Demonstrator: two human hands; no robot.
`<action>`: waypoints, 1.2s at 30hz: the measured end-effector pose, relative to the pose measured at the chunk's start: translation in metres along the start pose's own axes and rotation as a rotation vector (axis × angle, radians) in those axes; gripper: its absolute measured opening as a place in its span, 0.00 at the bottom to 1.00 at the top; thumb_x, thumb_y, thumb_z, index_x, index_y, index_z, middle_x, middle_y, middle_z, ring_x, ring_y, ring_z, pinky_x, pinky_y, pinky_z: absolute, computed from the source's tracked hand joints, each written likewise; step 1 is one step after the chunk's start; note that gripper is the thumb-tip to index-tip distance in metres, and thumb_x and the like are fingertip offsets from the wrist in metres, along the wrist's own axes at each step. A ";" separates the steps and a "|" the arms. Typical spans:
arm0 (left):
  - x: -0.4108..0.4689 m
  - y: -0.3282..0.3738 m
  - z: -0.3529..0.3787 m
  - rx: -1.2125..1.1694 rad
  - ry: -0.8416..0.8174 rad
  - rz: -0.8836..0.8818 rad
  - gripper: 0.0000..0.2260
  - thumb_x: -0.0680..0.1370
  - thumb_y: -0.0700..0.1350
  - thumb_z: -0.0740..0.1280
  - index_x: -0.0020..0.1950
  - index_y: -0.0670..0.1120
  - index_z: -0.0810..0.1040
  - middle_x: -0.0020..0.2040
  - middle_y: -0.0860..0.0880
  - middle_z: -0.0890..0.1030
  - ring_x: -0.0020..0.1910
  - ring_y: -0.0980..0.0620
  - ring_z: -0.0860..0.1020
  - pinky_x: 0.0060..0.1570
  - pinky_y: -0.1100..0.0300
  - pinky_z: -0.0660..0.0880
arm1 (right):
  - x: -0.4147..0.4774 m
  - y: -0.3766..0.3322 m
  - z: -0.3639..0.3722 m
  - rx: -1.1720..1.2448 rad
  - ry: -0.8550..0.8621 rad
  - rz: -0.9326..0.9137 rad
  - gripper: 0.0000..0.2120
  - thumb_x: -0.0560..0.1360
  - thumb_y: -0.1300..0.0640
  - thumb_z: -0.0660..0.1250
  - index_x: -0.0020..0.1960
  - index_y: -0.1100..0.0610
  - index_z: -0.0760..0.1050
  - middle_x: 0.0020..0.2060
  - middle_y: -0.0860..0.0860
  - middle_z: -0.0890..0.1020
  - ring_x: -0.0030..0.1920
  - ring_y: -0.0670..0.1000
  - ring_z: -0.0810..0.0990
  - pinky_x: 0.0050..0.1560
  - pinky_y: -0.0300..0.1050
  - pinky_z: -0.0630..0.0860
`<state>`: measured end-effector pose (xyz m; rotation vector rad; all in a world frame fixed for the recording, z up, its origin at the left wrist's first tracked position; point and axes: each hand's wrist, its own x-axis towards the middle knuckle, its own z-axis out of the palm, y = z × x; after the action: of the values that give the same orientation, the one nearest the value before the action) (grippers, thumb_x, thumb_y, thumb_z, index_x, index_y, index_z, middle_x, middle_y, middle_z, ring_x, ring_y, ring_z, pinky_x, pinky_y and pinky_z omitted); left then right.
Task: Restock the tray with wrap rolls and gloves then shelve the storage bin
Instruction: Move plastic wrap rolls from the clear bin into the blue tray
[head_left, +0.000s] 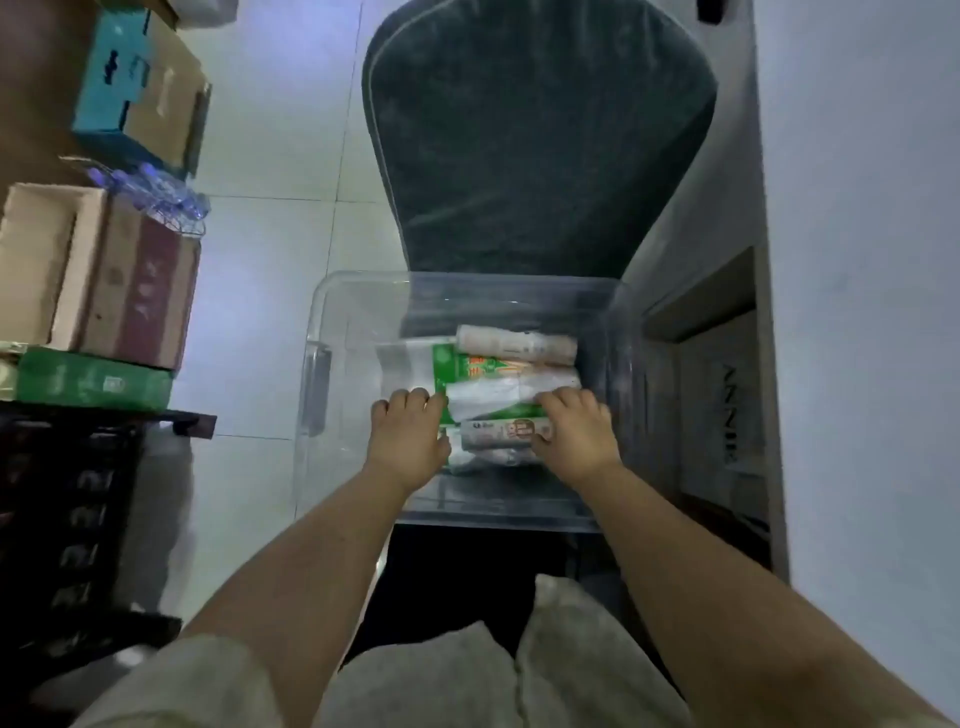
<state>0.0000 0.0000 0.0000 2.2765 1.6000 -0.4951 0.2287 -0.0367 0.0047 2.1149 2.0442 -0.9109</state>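
Observation:
A clear plastic storage bin (332, 322) stands on the floor below me. Inside lie several wrap rolls, among them a pale roll (517, 343) at the far end and a printed roll (498, 434) nearer me, plus a green and white glove packet (488, 395) between them. My left hand (408, 436) reaches into the bin and grips the packet's left end. My right hand (574, 431) holds the right end of the packet and lies over the near roll. Both hands are curled around these items.
A dark cushioned chair (535, 135) stands just beyond the bin. Cardboard boxes (130, 291) and a green box (93, 382) are stacked at the left, above a black crate (67, 499). A grey shelf unit (722, 332) runs along the right by the wall.

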 end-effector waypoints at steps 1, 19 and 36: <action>0.011 0.003 0.005 0.004 -0.040 0.024 0.22 0.73 0.52 0.65 0.65 0.48 0.71 0.59 0.46 0.75 0.57 0.43 0.71 0.53 0.49 0.66 | 0.009 0.004 0.008 0.011 -0.041 0.014 0.24 0.72 0.51 0.69 0.65 0.52 0.69 0.62 0.53 0.73 0.62 0.58 0.67 0.59 0.53 0.66; 0.187 0.049 0.070 0.084 0.106 0.246 0.28 0.69 0.37 0.68 0.69 0.43 0.69 0.57 0.39 0.75 0.55 0.38 0.73 0.59 0.44 0.68 | 0.084 0.042 0.126 -0.109 -0.162 -0.047 0.20 0.71 0.57 0.67 0.62 0.53 0.69 0.63 0.57 0.69 0.63 0.61 0.67 0.63 0.54 0.64; 0.050 0.019 -0.104 -0.073 0.314 0.270 0.25 0.71 0.44 0.72 0.67 0.51 0.72 0.59 0.44 0.74 0.58 0.42 0.69 0.58 0.48 0.61 | -0.023 -0.036 -0.032 -0.061 0.310 -0.131 0.27 0.60 0.64 0.75 0.59 0.57 0.78 0.49 0.58 0.79 0.50 0.62 0.77 0.54 0.58 0.72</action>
<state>0.0443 0.0812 0.0712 2.5569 1.3780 -0.0116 0.2079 -0.0386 0.0539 2.2305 2.3437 -0.5504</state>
